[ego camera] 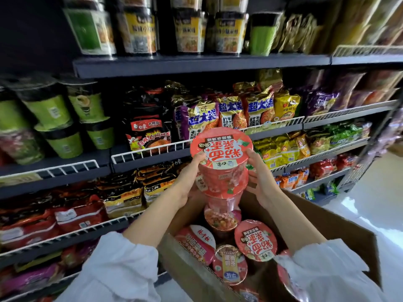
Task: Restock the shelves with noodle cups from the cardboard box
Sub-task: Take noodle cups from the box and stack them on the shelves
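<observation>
Cups [222, 171], stacked red, gripped between left hand [192, 177] and right hand [260, 179] above the box [340, 232]; next, probably carry them to a shelf [196, 64] gap.

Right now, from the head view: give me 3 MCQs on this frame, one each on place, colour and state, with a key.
1. Where is the held stack of noodle cups?
A. above the cardboard box
B. on the top shelf
C. on the floor

2. Main colour of the top cup's lid?
A. green
B. red
C. black

3. How is the stack held?
A. left hand only
B. right hand only
C. both hands

Key: 1 A, the stack hangs over the open box in front of the shelves. 2 B, the lid is red with white characters. 3 C, one hand grips each side.
</observation>
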Available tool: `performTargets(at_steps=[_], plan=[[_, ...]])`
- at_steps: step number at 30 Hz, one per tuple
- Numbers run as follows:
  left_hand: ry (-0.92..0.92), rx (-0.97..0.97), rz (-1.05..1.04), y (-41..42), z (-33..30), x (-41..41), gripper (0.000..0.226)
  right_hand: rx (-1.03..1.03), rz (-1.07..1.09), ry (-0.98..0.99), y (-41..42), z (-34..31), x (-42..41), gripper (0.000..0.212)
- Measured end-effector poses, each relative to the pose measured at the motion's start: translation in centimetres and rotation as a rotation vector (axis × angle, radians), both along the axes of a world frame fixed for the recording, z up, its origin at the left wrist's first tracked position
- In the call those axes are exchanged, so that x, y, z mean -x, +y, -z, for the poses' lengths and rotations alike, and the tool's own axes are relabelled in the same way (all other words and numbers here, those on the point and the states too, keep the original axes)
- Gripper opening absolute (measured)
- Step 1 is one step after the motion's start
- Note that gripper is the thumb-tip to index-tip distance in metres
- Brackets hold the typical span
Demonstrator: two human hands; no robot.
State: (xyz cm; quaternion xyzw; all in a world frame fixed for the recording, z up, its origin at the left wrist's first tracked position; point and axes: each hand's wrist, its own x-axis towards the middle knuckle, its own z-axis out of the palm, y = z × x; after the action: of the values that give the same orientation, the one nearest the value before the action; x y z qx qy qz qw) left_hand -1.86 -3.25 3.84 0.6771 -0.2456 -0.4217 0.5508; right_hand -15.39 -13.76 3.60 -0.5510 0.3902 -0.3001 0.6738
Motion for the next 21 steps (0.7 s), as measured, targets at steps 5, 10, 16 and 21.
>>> performTargets(at_steps=[5,10,16,21], plan=[[-0.015,0.087,-0.078,6.2,-3.7,-2.4,0.042,0.08,-0.035,-0.039,5.8,-3.7,-2.6,0.038],[-0.117,0.182,-0.174,15.3,-6.3,-6.1,0.053,0.102,-0.144,-0.102,13.7,-6.5,-7.6,0.072],[-0.185,0.194,-0.379,28.1,-8.7,-11.8,0.051,0.067,-0.332,-0.144,24.1,-8.2,-16.4,0.064],[-0.167,0.217,-0.565,38.8,-9.8,-17.2,0.058,0.042,-0.532,-0.168,33.1,-8.4,-25.1,0.058]])
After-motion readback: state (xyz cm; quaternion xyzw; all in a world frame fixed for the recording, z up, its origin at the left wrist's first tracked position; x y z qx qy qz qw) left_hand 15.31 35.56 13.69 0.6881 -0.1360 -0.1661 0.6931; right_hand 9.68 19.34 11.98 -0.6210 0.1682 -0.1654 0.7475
